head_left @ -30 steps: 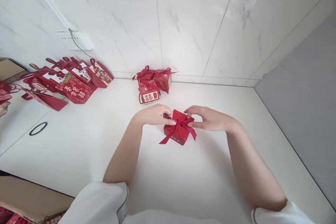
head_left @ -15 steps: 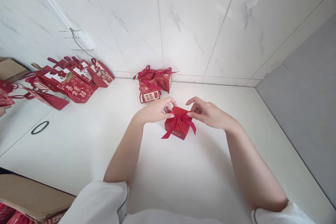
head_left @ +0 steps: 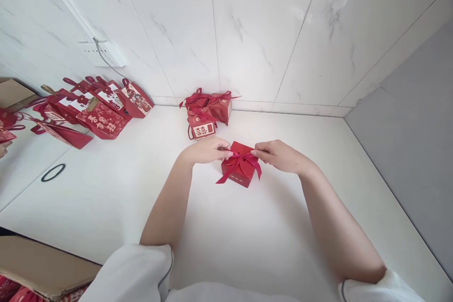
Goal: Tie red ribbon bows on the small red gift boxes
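At the far left edge of the frame, a brown cardboard box (head_left: 12, 92) is seen, and just right of it a cluster of flat red paper gift bags with ribbon handles (head_left: 95, 111) is laid on the white tabletop (head_left: 116, 188). Below them a thin black ring (head_left: 52, 172) is set flat. In the upper middle, three small red ribboned gift boxes (head_left: 205, 113) are grouped against the white marble-tiled wall (head_left: 247, 33). At the centre, the left hand (head_left: 205, 151) is pinched on one loop of the dark red satin bow (head_left: 240, 163) tied over the small red square cardboard box (head_left: 240, 170), which is rested on the tabletop. The right hand (head_left: 281, 156) is pinched on the opposite loop. A grey panel (head_left: 414, 151) is seen at the right.
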`<state>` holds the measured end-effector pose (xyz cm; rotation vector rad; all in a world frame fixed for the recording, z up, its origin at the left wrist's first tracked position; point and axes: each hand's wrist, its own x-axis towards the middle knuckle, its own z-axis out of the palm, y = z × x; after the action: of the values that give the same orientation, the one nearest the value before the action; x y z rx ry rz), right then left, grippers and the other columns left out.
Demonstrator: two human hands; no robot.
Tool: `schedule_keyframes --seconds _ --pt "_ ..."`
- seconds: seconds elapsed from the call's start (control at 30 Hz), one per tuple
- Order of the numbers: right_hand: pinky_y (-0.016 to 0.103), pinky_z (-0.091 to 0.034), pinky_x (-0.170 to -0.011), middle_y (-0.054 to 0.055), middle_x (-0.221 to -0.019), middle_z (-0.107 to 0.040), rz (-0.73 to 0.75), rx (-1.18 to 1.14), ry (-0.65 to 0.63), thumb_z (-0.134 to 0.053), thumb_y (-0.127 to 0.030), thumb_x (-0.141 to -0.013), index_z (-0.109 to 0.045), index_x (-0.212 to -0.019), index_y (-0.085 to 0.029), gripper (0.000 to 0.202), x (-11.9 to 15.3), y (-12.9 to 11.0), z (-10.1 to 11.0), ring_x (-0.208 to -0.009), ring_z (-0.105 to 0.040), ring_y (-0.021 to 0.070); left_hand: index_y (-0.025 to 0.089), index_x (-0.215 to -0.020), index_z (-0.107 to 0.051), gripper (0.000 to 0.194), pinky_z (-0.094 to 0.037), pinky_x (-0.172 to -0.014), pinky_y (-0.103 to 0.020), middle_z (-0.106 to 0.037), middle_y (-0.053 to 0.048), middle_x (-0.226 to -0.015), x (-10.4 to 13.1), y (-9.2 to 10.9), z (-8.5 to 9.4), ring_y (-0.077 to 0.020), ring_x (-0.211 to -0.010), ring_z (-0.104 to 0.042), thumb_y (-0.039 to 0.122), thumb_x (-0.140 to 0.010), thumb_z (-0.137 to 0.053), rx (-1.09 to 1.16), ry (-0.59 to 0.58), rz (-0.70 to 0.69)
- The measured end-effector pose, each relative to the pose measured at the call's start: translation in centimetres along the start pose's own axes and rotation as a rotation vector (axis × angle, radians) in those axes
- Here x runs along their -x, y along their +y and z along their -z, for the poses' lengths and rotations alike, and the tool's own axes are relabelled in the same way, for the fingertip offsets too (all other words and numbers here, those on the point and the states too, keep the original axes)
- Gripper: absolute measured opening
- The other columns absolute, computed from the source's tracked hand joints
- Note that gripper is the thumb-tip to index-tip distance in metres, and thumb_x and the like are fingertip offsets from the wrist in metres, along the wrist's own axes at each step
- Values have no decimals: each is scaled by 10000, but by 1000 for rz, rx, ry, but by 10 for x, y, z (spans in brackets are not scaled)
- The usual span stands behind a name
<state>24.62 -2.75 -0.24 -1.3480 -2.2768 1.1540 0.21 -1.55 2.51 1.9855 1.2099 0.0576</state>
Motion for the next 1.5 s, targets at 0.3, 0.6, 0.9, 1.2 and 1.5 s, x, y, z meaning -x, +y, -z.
schedule_keyframes --seconds 0.3,0.6,0.9,1.2,1.5 --pt "263 -294 -508 -21 -618 -432 29 6 52 -347 -503 -912 -393 -623 -217 410 10 -10 3 -544 -352 122 174 -645 -476 347 -285 -578 -259 -505 -1 -671 11 9 6 -123 -617 -416 454 -849 -461 -39 62 -63" --pt "302 -441 -628 106 -1133 -608 -203 175 156 -394 -641 -850 -496 -1188 -242 533 12 5 3 -870 -604 228 237 -1193 -507 402 -422 -681 -272 -628 -36 -938 7 -23 10 -171 -824 -574 370 -814 -484 51 79 55" --pt "391 -508 -675 117 -1190 -601 -101 315 79 -639 -523 -732 -4 -1504 -255 1035 17 -23 -16 -852 -649 277 294 -1478 -138 1155 -487 -857 -329 -374 -92 -1463 -27 -53 -8 -273 -1184 -525 299 -518 -780 50 -170 -68" --pt "567 -252 -1109 71 -1454 -405 495 523 362 -524 -303 -889 -602 -1147 -244 275 1 -30 -37 -1364 -322 291 224 -1253 -438 784 -524 -698 -302 -567 -70 -1188 -36 -47 -19 -237 -981 -610 306 -555 -784 31 24 -217" --pt "570 -268 -1105 9 -1474 -388 620 462 325 -583 -191 -853 -724 -876 -261 159 0 -24 -31 -1387 -286 280 222 -1253 -478 775 -525 -817 -386 -569 -92 -1189 -37 -52 -20 -254 -1023 -596 315 -553 -799 199 181 -246"
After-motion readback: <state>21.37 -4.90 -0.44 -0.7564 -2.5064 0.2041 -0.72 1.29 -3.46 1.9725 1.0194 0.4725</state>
